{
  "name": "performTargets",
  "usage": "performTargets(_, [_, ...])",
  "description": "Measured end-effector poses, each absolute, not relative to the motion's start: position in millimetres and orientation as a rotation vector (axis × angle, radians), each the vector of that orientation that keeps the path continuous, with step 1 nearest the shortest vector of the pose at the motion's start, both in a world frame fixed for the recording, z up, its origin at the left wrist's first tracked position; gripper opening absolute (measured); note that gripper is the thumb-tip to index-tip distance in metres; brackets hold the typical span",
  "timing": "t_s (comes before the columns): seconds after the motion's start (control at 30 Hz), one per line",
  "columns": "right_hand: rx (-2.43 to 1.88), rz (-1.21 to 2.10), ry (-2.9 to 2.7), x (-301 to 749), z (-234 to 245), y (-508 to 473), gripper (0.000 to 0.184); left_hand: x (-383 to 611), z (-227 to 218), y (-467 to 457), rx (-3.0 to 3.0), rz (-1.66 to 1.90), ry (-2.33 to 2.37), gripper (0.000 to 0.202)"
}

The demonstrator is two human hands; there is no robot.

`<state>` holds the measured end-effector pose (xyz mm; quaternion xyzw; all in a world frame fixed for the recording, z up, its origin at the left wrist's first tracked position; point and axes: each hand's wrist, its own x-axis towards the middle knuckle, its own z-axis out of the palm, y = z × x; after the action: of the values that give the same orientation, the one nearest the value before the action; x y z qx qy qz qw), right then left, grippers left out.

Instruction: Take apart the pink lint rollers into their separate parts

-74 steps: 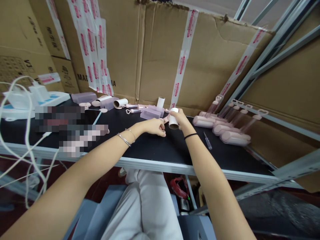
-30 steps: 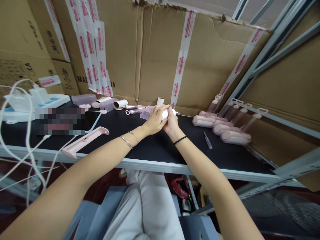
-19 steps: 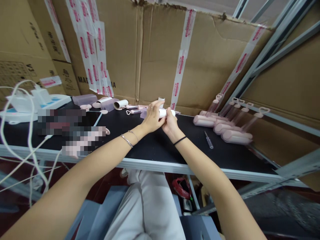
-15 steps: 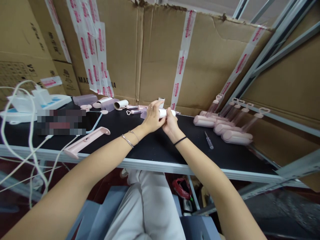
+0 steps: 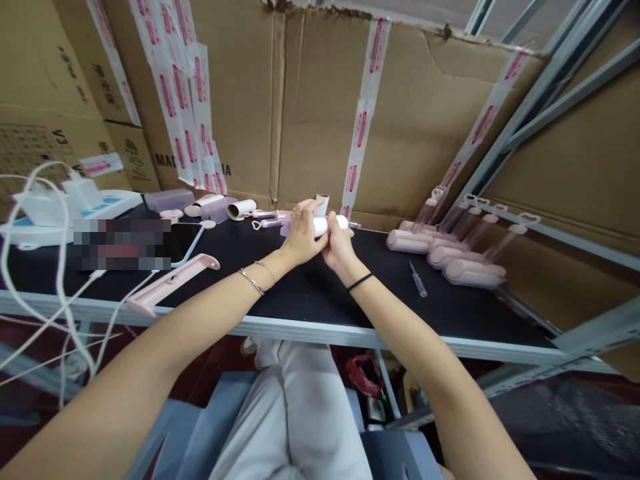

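A white sticky-paper roll (image 5: 320, 227) lies sideways between my hands, over the back middle of the black tabletop. My left hand (image 5: 299, 239) wraps its left part. My right hand (image 5: 340, 248) grips the right part, with the thumb along the top. Fingers hide much of the roll. Just behind them stands another white roll (image 5: 323, 199) with an open cardboard core. Left of my hands lie lint roller handles (image 5: 270, 224) with heart-shaped ends, and a loose white roll (image 5: 242, 209).
Several pink lint rollers (image 5: 475, 273) lie at the right, near a small screwdriver (image 5: 419, 280). A pink half-cover (image 5: 173, 285) is at the front left. Beyond it are a phone (image 5: 185, 243), white cables (image 5: 63, 267) and a power strip (image 5: 115, 200). Cardboard (image 5: 320, 120) walls the back.
The roll in my hands has shifted slightly left. My right thumb has moved left along its top, and more of the roll's right end shows. My left hand has barely moved.
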<state>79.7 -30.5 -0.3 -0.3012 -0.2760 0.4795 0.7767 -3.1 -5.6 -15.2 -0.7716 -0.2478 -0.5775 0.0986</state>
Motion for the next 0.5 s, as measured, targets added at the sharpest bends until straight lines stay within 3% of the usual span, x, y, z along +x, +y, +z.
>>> performTargets(0.5, [-0.661, 1.034, -0.611, 101, 10, -17, 0.024, -4, -11, 7, -2.554, -1.783, -0.502, 0.082])
